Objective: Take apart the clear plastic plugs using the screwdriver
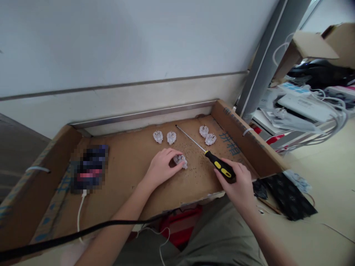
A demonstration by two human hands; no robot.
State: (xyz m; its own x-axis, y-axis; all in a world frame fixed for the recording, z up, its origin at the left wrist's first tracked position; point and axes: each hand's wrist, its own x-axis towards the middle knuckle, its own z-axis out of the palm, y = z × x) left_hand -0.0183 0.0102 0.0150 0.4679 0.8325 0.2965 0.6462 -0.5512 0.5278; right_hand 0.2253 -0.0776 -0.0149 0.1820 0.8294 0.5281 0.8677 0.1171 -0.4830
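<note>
- Head view: the cardboard tray (124, 166) bore the work. One plug was in hand and four lay set down in two pairs. Work appeared to be partway through; which pair, if either, was finished could not be determined.
- Left hand (163, 166): forearm extended from the near left, palm down over the middle of the tray. Thumb on the near side and fingers on the far side pinched the held plug (179, 159).
- Right hand (237, 181): forearm extended from the near right, at the tray's near edge. Fingers and thumb were closed around the screwdriver (212, 158) by its handle.
- Screwdriver: shaft directed far left, tip clear of the held plug and just beside the left pair. No screw was being driven.
- Left pair (171, 137): beyond the left hand, pins up, members slightly apart.
- Right pair (210, 139): far right, members touching or nearly so.
- Dark specks (193, 170): scattered between the hands, possibly loose screws; too small to confirm.
</note>
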